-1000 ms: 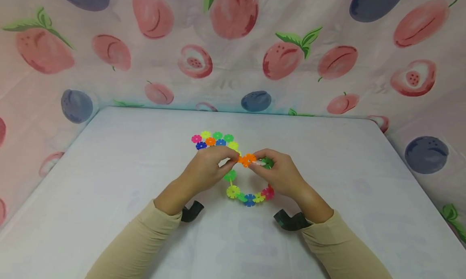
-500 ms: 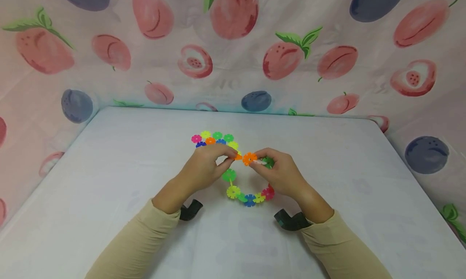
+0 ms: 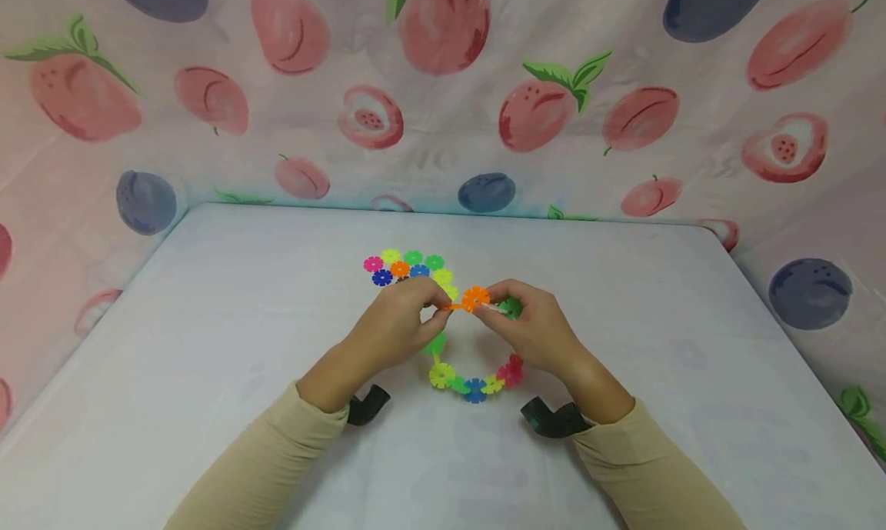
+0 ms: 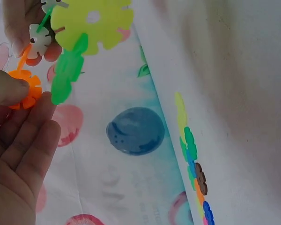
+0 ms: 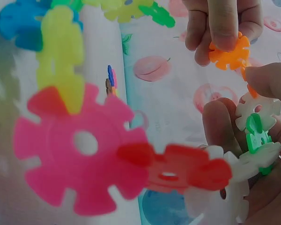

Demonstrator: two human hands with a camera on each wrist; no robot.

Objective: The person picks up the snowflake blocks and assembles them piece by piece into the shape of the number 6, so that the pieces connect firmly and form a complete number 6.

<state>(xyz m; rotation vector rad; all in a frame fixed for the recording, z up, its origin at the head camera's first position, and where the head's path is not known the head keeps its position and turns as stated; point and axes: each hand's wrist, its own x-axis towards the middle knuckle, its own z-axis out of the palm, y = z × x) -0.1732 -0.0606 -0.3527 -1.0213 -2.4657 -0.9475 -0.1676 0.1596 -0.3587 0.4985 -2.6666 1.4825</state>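
Both forearms, in beige sleeves w/ dark wrist straps, come in from the near edge of the table and angle inward, meeting approx. mid-table. Left hand (image 3: pixel 398 318) is raised off the surface, fingers curled, thumb and index pinching an orange disc (image 3: pixel 453 306) at their tips; remaining fingers (image 4: pixel 30 140) lie loosely bent below. Right hand (image 3: pixel 533 326) is opposite, also lifted, knuckles up, thumb and index pinching a second orange disc (image 3: pixel 475 298), other fingers curled underneath. Fingertips of both hands are nearly touching. Wrists are well apart.
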